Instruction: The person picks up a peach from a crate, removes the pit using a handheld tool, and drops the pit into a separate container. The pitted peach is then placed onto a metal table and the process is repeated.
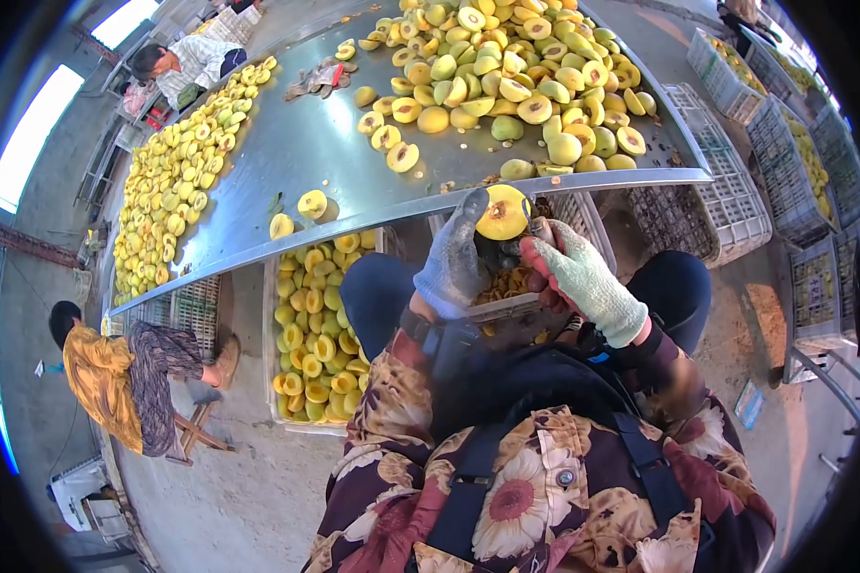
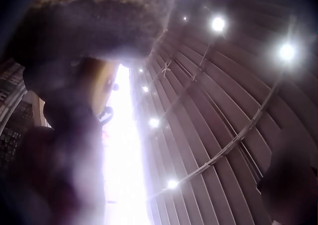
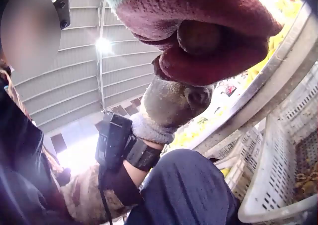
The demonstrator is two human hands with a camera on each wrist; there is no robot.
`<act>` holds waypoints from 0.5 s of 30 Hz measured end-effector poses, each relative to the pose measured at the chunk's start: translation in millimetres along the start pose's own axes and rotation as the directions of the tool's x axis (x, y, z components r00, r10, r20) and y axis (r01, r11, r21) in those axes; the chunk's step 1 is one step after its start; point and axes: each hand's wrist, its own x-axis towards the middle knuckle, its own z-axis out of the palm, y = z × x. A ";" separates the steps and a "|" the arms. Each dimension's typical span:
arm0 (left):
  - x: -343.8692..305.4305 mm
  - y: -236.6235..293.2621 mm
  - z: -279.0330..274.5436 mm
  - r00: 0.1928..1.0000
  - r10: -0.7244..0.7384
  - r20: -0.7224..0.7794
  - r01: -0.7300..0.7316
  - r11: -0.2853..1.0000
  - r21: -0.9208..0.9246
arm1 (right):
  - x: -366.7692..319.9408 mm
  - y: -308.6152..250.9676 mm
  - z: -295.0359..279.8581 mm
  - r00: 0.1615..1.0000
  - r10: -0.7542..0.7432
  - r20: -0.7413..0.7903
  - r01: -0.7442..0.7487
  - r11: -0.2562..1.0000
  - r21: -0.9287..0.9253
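Between thumb and fingers, my left hand (image 1: 449, 263), in a grey-blue glove, grips a yellow fruit (image 1: 503, 212) with its cut face showing. My right hand (image 1: 588, 286), in a pale green glove with red fingers, is curled round a tool with a rounded handle end (image 3: 198, 37); its working end is hard to make out beside the fruit. Both hands are close together at the metal table's edge (image 1: 401, 206). In the left wrist view the dark glove (image 2: 94, 31) hides most of the fruit (image 2: 101, 81).
Whole and halved fruit (image 1: 506, 86) lies piled on the table, with more halves (image 1: 186, 172) at left. A crate of halves (image 1: 320, 325) stands below; another crate (image 1: 592, 224) with scraps is under my hands. Two people (image 1: 115, 382) (image 1: 186, 72) sit at left. Stacked crates (image 1: 736, 205) stand right.
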 end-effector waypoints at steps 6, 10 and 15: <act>-5.3 -1.1 27.1 0.991 0.128 -0.051 -0.133 0.983 -0.130 | -8.9 5.1 2.3 0.918 -0.393 -0.047 0.327 0.821 -0.469; -11.5 -10.5 20.2 0.908 0.410 0.093 -0.399 0.771 0.497 | -7.7 9.2 1.6 0.880 -0.474 0.030 0.407 0.720 -0.561; -14.1 -11.8 26.6 0.878 0.453 0.157 -0.431 0.600 0.674 | -10.9 7.9 3.2 0.890 -0.455 0.040 0.394 0.720 -0.572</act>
